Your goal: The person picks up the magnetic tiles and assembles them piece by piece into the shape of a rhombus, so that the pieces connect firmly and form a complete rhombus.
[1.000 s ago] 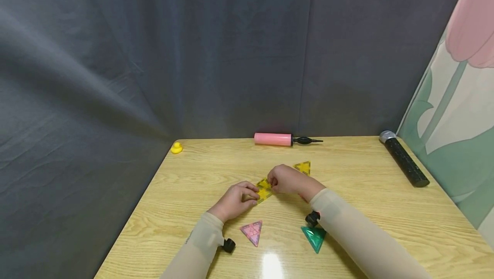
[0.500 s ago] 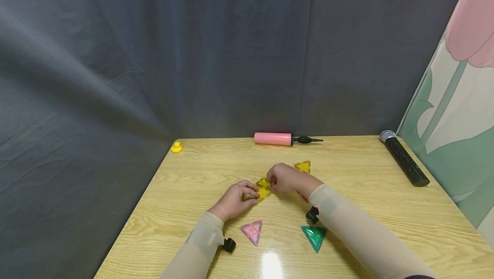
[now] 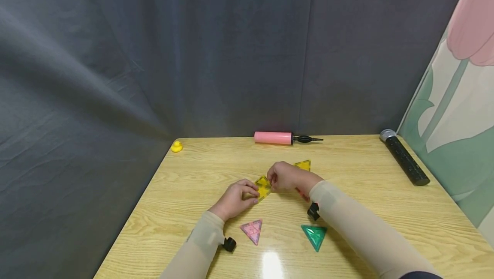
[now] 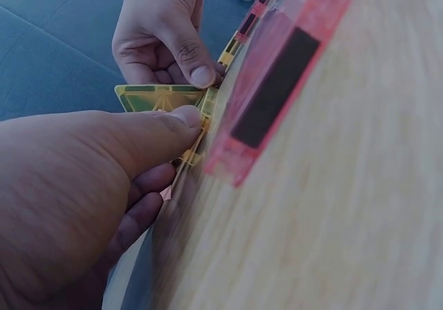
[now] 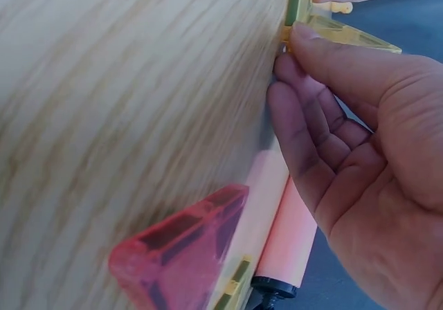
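Two translucent yellow triangular magnetic tiles meet edge to edge between my hands; one tile lies on the wooden table, and the other tile slants up from it in the left wrist view. My left hand pinches the lower tile's edge, thumb on top. At the shared corner, my right hand pinches the yellow tiles between thumb and curled fingers; its fingertips are partly hidden in the head view. Another yellow tile lies just beyond the right hand. A red triangular tile sits beneath the right wrist, mostly covered in the head view.
Nearer the front lie a pink triangular tile and a green one. Along the back edge are a pink hand pump and a yellow rubber duck. A black microphone lies at the right edge.
The right forearm and wrist have shifted slightly, uncovering more of the green and red tiles. Both hands keep their hold on the yellow tiles in nearly the same place.
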Demonstrator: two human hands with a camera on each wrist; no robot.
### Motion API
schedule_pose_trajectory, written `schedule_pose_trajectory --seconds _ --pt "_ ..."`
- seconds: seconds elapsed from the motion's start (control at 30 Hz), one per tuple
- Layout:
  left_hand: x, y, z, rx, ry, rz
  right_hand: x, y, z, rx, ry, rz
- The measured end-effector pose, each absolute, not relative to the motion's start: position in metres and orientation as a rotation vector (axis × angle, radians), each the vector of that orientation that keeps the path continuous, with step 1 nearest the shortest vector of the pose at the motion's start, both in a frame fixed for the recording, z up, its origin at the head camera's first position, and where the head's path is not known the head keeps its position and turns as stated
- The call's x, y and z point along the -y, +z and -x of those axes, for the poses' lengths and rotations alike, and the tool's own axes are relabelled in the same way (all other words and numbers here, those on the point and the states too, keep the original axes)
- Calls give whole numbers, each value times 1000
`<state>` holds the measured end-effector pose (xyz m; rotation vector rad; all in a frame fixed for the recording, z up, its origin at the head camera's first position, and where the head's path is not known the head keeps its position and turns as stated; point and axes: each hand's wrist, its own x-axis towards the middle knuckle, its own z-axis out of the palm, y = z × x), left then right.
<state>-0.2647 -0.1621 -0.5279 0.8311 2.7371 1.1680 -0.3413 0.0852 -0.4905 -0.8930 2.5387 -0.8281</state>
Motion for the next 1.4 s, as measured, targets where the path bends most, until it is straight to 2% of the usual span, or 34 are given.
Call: schedule_pose_trajectory --seconds 0.27,0.57,1.4 --pt "163 -525 264 -2753 1181 -892 -87 -489 340 -2467 -886 871" --pt "169 -519 259 -2739 1181 -844 -86 -489 340 -2451 -910 832" --pt "194 -514 226 -2446 1237 -826 -90 -493 342 -2439 -925 834"
